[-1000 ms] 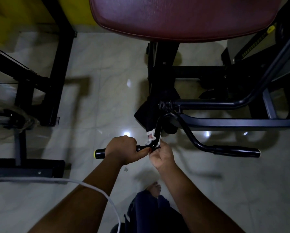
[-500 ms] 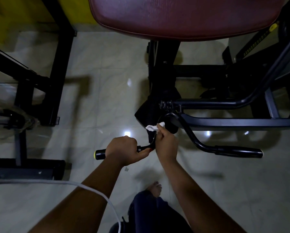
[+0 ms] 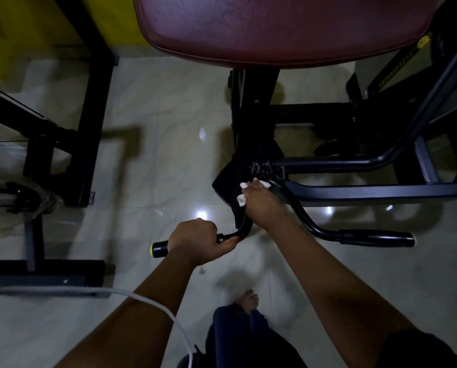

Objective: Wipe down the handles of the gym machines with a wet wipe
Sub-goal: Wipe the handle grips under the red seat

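Note:
A black left handle (image 3: 159,248) with a yellow end cap juts out from a bent black bar below the maroon seat pad (image 3: 283,27). My left hand (image 3: 198,243) grips this handle's grip part. My right hand (image 3: 262,203) is higher on the same bent bar, near the pivot joint, and holds a white wet wipe (image 3: 242,199) wrapped round the bar; bits of the wipe show above and beside my fingers. The matching right handle (image 3: 376,237) sticks out to the right, untouched.
Black machine frames (image 3: 89,128) stand at the left on the pale tiled floor (image 3: 155,128). More black bars (image 3: 381,189) run right. A white cable (image 3: 153,306) crosses my left forearm. My foot (image 3: 247,301) and dark trouser leg are below the handles.
My right hand with the wipe has slid up the bent bar from the handle's inner end to near the pivot joint. My left hand has stayed on the grip.

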The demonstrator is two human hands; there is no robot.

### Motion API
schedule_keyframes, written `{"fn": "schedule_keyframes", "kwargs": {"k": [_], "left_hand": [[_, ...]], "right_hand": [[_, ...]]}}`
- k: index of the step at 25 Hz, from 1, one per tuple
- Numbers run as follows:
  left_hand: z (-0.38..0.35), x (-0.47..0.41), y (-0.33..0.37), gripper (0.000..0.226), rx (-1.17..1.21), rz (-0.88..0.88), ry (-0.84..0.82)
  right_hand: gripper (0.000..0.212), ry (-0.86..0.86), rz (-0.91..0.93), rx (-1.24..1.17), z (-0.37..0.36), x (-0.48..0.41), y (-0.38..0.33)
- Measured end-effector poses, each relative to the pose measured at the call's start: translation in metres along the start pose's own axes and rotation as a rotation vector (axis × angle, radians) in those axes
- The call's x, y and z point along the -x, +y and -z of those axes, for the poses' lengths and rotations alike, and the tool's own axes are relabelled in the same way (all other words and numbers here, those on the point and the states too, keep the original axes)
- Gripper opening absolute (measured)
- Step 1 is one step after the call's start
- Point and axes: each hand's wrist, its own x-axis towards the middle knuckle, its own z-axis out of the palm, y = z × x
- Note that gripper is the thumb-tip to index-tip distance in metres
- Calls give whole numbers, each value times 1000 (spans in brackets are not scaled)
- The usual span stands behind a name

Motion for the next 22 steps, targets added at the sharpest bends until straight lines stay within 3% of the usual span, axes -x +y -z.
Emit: {"fn": "schedule_keyframes", "kwargs": {"k": [1,4,7,10,12,14,16,19,22], "left_hand": [[0,0,0,68,-3,4,2],[0,0,0,72,-3,14,9],[-1,0,0,72,0,5,-10],[-1,0,-1,72,0,4,-15],[-1,-1,0,72,-6,5,-11],[-1,0,0,70,-9,5,-9],[-1,-1,0,68,-13,7,-13],[-2,-1,-1,66,-9,15,-30],[-2,-1,-1,68,-18,24,-34]], "right_hand": [[28,-22,-38,6,10,-3,-7],[37,135,-55,184,5,3,-22],[33,21,-216,77,-18,24,-34],[36,153,-342,43,-12,14,-36],[34,272,-484,-109,-9,14,-35],[31,461,-623,-511,-15,32,-36],[29,534,-749,-1061,-26,53,-38],[24,337,-800,-1985,-31,44,-18],[20,182,-768,-2417,-32,28,-10]]}}
